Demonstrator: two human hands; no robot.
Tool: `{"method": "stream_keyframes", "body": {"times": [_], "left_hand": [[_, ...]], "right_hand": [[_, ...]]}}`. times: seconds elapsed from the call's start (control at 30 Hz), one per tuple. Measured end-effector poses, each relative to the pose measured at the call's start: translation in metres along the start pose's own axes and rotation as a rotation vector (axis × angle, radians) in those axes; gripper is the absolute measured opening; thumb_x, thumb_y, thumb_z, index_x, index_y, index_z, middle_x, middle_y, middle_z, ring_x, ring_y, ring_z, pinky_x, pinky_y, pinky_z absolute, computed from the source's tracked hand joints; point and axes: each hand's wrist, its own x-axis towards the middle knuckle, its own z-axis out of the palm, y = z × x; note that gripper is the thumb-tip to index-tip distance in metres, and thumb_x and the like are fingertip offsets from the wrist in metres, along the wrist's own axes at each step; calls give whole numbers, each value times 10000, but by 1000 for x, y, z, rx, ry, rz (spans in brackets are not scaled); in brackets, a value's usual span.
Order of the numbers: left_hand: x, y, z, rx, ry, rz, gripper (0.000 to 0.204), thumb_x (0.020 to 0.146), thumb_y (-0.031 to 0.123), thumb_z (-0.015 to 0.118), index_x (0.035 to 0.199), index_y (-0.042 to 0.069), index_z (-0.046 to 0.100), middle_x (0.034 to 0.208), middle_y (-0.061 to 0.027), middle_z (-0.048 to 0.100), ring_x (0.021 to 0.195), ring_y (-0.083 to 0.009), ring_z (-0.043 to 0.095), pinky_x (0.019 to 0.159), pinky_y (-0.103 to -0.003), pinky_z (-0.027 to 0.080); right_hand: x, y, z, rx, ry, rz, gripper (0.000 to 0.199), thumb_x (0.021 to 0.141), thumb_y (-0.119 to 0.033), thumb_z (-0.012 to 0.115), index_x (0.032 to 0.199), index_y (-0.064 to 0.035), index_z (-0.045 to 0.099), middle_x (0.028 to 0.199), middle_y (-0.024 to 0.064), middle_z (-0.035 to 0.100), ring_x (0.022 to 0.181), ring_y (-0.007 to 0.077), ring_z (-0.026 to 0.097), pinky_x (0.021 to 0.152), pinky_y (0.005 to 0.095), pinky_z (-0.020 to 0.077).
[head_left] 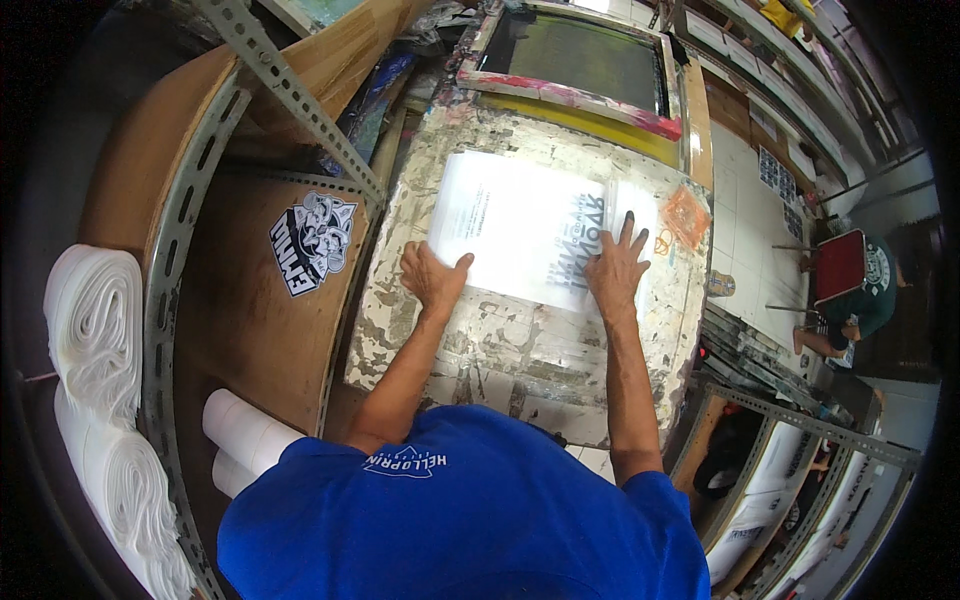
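A flat stack of thin, glossy white sheets (510, 225) printed with dark lettering lies on a worn, paint-stained worktable (480, 360). My left hand (434, 278) rests at the near left corner of the stack, thumb apart from the fingers and touching the edge. Spread over the printed right part is my right hand (616, 268), its fingers stretched out and pressing lightly on the sheets. Dark stains mark some of its fingertips. Neither hand grips anything that I can see. Whether the sheets are single layers or bags I cannot tell.
A paint-smeared screen-printing frame (570, 60) stands at the table's far end. An orange plastic packet (685, 217) and rubber bands (663, 242) lie right of the stack. Slotted metal shelving (165, 290) with white rolls (100, 340) rises at left. Another person (870, 285) is at far right.
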Motion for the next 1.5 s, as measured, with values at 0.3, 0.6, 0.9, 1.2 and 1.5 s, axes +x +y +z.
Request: {"method": "stream_keyframes", "body": {"times": [0.3,0.6,0.9,1.2,1.5], "left_hand": [[11,20,11,-234,-49,3,743,676,348,845,1208,-69,537,1199,-211,550,1154,-365,525,1018,-463,417],[14,37,9,-58,-85,-56,674,732,412,807,1184,-42,597,1355,-206,435,1255,-376,423,1001,-509,426],[17,39,-5,-6,-209,-35,797,667,372,865,1254,-51,529,1334,-210,449,1275,-370,421,1021,-504,429],[28,45,-7,-61,-239,-81,763,636,360,891,1180,-73,577,1263,-224,551,1206,-370,530,979,-457,478],[33,47,1,-349,-298,-96,720,661,281,879,1150,-145,565,1134,-281,655,1011,-359,672,876,-412,535]], "right_hand": [[0,3,3,-10,17,6,378,737,-100,651,1107,-24,650,1525,261,303,1362,565,286,829,713,421],[1,11,0,76,21,2,380,735,-103,656,1108,-28,658,1518,247,317,1340,532,326,839,652,472],[0,17,-11,55,-10,134,974,680,-195,720,1536,-98,267,1573,271,187,1372,576,251,899,734,420],[9,31,-12,377,-137,346,1202,614,-315,811,1561,-73,110,1561,328,170,1255,610,400,908,698,442],[7,27,-16,302,-161,366,1154,628,-323,778,1556,-58,145,1553,346,190,1238,615,431,958,622,463]]}}
